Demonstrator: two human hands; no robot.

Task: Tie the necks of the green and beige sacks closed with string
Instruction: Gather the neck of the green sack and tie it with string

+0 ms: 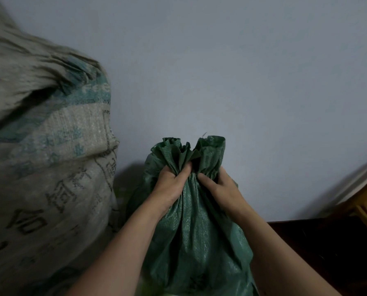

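Head view, scene: A person stands over two woven sacks against a pale blue-grey wall; both bare forearms reach in from the bottom edge.
Green sack: The green sack stands upright at 6 o'clock from the centre of the view, just beside the beige sack.
Neck: Its neck is bunched into pleats, and the ruffled mouth fans out above the hands.
Left hand: The left hand clamps the gathered neck from 9 o'clock, with the fingers curled into the folds.
Right hand: The right hand clamps the same neck from 3 o'clock, with the thumb pressed across the pleats, close beside the left hand.
Beige sack: The large, bulging beige sack fills the frame from 8 to 10 o'clock. Its top is crumpled, and its neck runs out of view.
String: No string shows anywhere, neither in the hands nor around either sack.
Progress: This looks like an early stage. The green neck is gathered and held shut but not bound. Wrapping and knotting are left, and whether the beige sack is tied cannot be told.
Writing: The beige sack bears dark outlined block characters and teal printed bands, too blurred to read. The green sack shows no label.
Surroundings: A wooden frame shows at 4 o'clock above a dark floor.
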